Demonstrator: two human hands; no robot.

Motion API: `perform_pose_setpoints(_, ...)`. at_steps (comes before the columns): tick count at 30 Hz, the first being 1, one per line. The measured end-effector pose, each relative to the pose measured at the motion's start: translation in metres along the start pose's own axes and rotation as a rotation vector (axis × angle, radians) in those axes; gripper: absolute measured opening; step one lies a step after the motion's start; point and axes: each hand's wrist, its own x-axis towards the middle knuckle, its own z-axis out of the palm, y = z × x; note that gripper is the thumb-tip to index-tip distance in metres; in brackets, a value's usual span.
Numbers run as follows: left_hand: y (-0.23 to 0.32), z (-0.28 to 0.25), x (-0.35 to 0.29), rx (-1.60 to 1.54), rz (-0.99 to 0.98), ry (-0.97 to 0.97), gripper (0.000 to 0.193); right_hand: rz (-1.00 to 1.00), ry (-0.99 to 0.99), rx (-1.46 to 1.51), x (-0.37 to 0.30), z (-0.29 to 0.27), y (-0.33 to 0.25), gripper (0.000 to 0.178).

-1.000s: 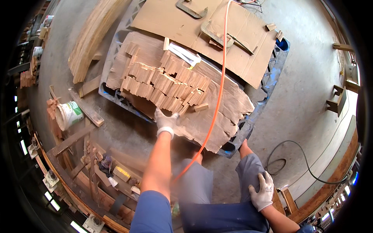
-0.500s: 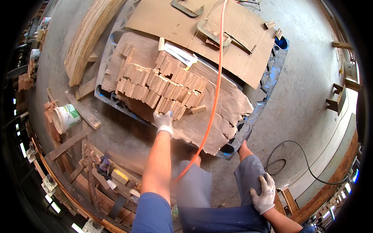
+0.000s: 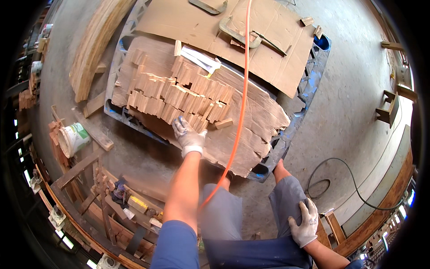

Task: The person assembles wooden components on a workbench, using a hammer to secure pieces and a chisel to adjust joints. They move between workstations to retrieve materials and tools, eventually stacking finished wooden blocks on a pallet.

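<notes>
My left hand (image 3: 189, 136), in a white glove, lies at the near edge of a cluster of small wooden blocks (image 3: 183, 96). Its fingers are stretched out against the nearest blocks and grip nothing. These blocks stand packed in uneven rows on a worn brown sheet (image 3: 255, 145) over a blue-grey pallet (image 3: 293, 127). Just right of the rows, one loose block (image 3: 224, 123) lies by itself. Folded white paper (image 3: 200, 59) sits behind them. My right hand (image 3: 306, 224), also gloved, rests on my knee with its fingers apart, holding nothing.
An orange hose (image 3: 242, 103) crosses over the pallet toward my lap. Two C-clamps (image 3: 239, 36) lie on the far cardboard (image 3: 280, 58). Long curved timbers (image 3: 94, 49) and a white-green bucket (image 3: 74, 139) stand at left. A black cable (image 3: 347, 163) loops on the floor at right.
My left hand has come to lie with its fingers stretched out along the blocks' near edge, where they were bent before. The view has shifted slightly. My right hand stays on the knee.
</notes>
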Motion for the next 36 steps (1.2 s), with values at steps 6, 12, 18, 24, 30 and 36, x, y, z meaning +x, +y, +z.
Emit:
perform_pose_setpoints(6,0.014,0.016,-0.015,0.056,0.000,0.017,0.119,0.006,0.010,0.013,0.000,-0.001,0.002,0.072)
perform_pose_setpoints(12,0.022,-0.004,-0.012,0.134,-0.006,-0.053,0.118,0.012,0.012,0.023,0.000,0.002,0.005,0.072)
perform_pose_setpoints(18,0.013,-0.015,-0.006,0.175,0.072,-0.072,0.118,0.008,0.019,0.022,0.001,-0.003,0.005,0.073)
perform_pose_setpoints(24,0.019,-0.014,-0.013,0.184,0.059,-0.112,0.117,-0.002,0.025,0.025,0.000,0.001,0.006,0.073)
perform_pose_setpoints(30,0.025,0.000,-0.017,0.257,0.010,-0.075,0.123,0.011,0.011,0.019,0.002,0.000,0.002,0.073)
perform_pose_setpoints(36,0.041,-0.012,-0.011,0.249,-0.061,-0.171,0.120,0.020,0.025,0.011,-0.001,0.002,0.001,0.072)
